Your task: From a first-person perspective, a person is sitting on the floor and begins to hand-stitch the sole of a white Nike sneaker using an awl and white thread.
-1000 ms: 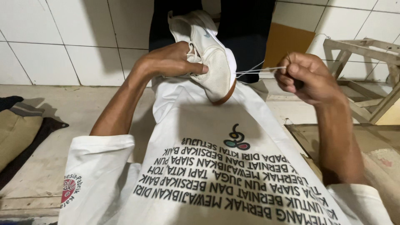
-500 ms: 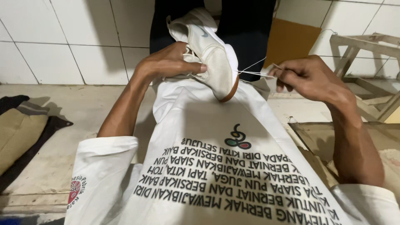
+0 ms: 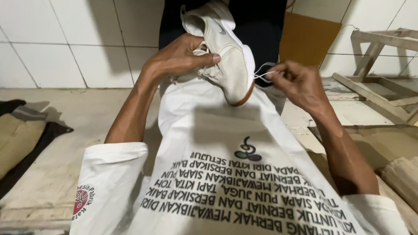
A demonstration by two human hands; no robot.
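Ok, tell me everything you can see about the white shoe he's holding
The white shoe is a low sneaker with a mesh-like fabric upper, a white sole and a brownish edge along the bottom. It is held up over the lap, opening toward the top of the picture, sole side facing right. The left hand grips its upper, thumb pressed on the mesh. A thin white thread loops from the sole edge to the right hand, which pinches it. Its lower end touches the white shirt.

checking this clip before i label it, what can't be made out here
- Head view: the far side of the white shoe is turned away, and the left hand covers its laces.
- Head view: where the thin thread enters the shoe is too fine to tell.
- Head view: the right hand hides whatever its fingertips pinch.
- Head view: the wooden frame is cut off by the right edge.
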